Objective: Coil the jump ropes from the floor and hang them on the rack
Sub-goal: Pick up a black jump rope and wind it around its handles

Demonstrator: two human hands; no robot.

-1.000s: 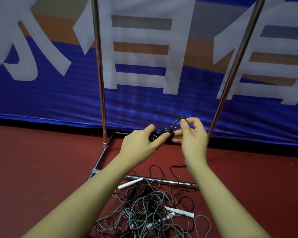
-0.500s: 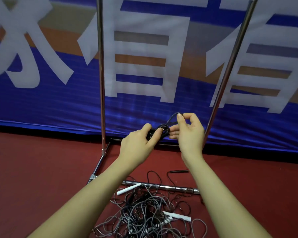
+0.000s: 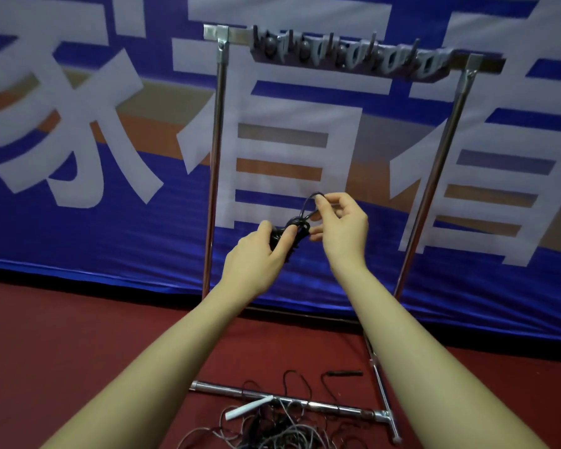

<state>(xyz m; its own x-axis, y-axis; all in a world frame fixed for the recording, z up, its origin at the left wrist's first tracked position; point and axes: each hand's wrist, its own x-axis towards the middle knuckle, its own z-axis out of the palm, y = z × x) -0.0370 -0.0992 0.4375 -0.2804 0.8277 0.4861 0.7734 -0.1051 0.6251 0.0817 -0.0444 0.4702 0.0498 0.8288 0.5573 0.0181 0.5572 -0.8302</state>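
Blue banner cloth [image 3: 78, 241] with large white characters hangs behind a chrome rack [image 3: 217, 163] on a dark red floor [image 3: 62, 351]. Over the past second the view has tilted up: the rack's top bar and its row of grey hooks [image 3: 350, 56], out of frame before, now show, blurred, above the hands, while the tangle on the floor has slipped toward the bottom edge. The hands and their bundle have kept much the same pose against each other. That reads as a person looking for a hook, which suggests the coiling of this rope is near done and hanging comes next.

A coiled black jump rope [image 3: 289, 236] sits between the 2 hands, in front of the banner and well below the hooks. The left hand [image 3: 256, 257] is curled round the bundle, thumb and forefinger clamped on it. The right hand [image 3: 340, 225] pinches a free loop [image 3: 308, 205] that stands up from the bundle, its other fingers loosely bent.

Loose grey and black jump ropes [image 3: 272, 429] lie heaped over the rack's base bar [image 3: 331, 408], with 1 white handle [image 3: 248, 407] and 1 black handle [image 3: 344, 373] visible. Those remain to be coiled.
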